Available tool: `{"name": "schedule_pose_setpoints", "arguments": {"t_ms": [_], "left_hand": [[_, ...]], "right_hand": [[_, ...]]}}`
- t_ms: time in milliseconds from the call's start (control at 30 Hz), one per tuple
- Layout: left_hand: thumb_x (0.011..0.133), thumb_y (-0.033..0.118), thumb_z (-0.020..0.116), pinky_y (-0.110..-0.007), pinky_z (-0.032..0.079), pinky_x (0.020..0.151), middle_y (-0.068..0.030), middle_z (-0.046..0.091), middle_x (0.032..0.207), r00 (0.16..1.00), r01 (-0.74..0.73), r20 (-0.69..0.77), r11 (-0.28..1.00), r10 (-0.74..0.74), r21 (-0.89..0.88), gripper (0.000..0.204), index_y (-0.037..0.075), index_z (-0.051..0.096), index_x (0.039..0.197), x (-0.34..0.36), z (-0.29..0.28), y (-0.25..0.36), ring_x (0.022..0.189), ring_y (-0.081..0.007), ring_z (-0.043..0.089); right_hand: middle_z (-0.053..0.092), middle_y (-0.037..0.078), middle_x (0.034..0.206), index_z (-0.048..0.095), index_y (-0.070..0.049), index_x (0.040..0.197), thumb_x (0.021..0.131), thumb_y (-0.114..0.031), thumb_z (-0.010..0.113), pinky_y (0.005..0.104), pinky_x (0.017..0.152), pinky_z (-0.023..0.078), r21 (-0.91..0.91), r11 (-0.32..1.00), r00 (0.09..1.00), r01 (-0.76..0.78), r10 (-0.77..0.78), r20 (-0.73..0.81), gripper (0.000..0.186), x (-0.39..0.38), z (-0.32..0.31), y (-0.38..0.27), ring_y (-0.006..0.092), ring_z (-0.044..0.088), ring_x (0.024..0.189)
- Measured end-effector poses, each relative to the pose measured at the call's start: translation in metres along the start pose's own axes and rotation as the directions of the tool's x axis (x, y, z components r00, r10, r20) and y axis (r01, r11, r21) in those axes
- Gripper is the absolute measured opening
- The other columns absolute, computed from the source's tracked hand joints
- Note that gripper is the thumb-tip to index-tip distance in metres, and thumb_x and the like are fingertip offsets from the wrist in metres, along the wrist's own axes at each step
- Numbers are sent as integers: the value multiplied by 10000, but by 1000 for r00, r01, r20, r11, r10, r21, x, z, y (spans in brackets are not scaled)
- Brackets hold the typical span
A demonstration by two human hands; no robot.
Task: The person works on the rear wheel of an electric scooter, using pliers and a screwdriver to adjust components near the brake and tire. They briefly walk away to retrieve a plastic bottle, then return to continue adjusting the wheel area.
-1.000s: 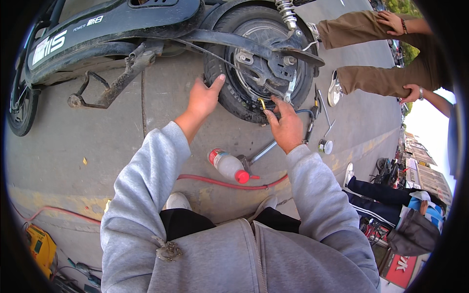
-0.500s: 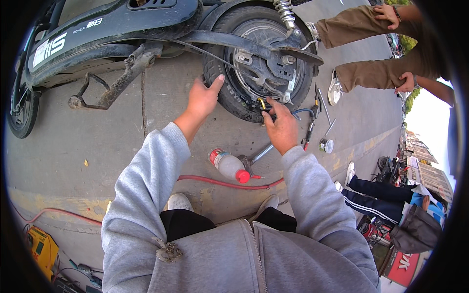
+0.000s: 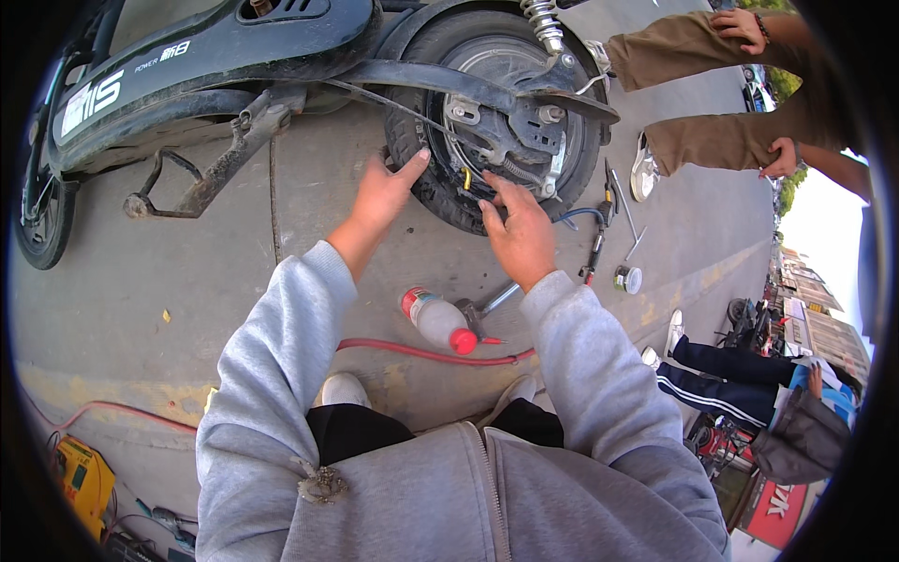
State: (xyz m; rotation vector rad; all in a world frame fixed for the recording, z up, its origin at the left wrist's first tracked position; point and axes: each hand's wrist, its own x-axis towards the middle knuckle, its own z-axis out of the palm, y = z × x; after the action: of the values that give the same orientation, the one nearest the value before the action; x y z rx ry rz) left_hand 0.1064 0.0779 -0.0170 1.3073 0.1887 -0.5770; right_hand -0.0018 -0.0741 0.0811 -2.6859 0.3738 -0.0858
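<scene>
Reaching the wheel's [image 3: 510, 131] left edge, the left hand [image 3: 386, 192] is noted; its grip cannot be judged. At the wheel's lower rim, the right hand [image 3: 520, 229] is held with grip unclosed, beside the yellow stem [image 3: 467, 178]. Below the wheel, a bottle [image 3: 440, 321] is found.

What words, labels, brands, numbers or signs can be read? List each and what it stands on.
The wording itself isn't copied here.
Scooter: white lettering, large and small, on its dark side; partly legible.
Red sign: large white lettering.
Tyre: faint sidewall marks, too small.
Bottle: label too blurred.
Yellow box: marks too blurred.
</scene>
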Motion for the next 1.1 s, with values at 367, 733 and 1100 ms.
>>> {"name": "schedule_pose_setpoints", "arguments": {"t_ms": [367,733,1100], "left_hand": [[879,341,729,-326,486,921,-224,651,1166,992,-119,-36,993,118,-17,672,-141,490,1282,15,-3,1,1062,-247,639],[896,316,611,-449,378,1072,-289,468,1391,807,-447,87,508,584,736,570,82,491,1402,29,-6,34,1283,-406,464],[746,253,616,-453,288,1157,-228,403,1459,631,-572,485,-59,605,818,426,118,700,1141,10,6,53,1387,-396,329]], "right_hand": [[657,109,1000,599,-117,1267,876,-183,658,412,758,522,16,999,999,-43,43,19,400,0,5,-5,306,655,863],[660,118,926,602,-88,1251,862,-144,676,403,751,517,119,973,981,-195,194,20,400,-26,3,11,314,647,836],[673,136,974,634,-55,1192,849,-126,683,385,766,525,179,960,977,-213,210,37,353,-36,7,13,301,664,861]]}}
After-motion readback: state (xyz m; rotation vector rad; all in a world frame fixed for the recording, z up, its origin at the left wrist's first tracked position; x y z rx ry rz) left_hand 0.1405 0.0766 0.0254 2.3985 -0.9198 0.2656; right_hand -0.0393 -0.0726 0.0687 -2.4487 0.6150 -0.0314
